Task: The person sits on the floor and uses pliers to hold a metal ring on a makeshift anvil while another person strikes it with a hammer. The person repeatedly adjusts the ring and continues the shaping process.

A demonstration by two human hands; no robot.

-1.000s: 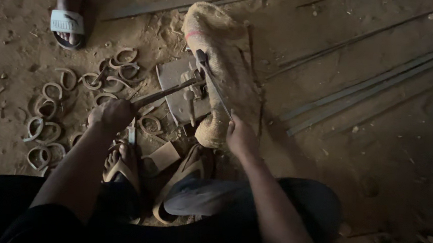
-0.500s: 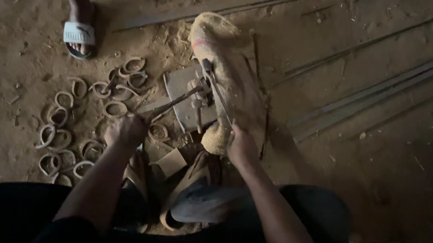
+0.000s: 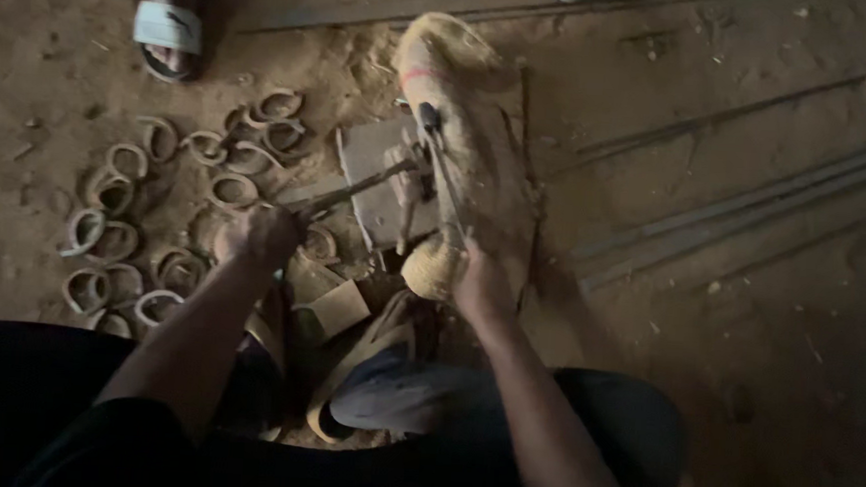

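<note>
Head view: left hand (image 3: 258, 235) fingers closed round thin metal rod (image 3: 356, 191), long axis running up-right to flat metal plate (image 3: 382, 180) on dirt floor. Right hand (image 3: 481, 282) grips lever handle (image 3: 444, 179), nearer plate; bent rings (image 3: 113, 239) lie left.

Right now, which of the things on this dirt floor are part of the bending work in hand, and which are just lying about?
In use:
left hand gripping a thin metal rod
right hand on a long lever bar
flat metal plate under the rod
sack-wrapped block
pile of bent metal rings

Lying about:
long straight rods
another person's sandalled foot
</note>
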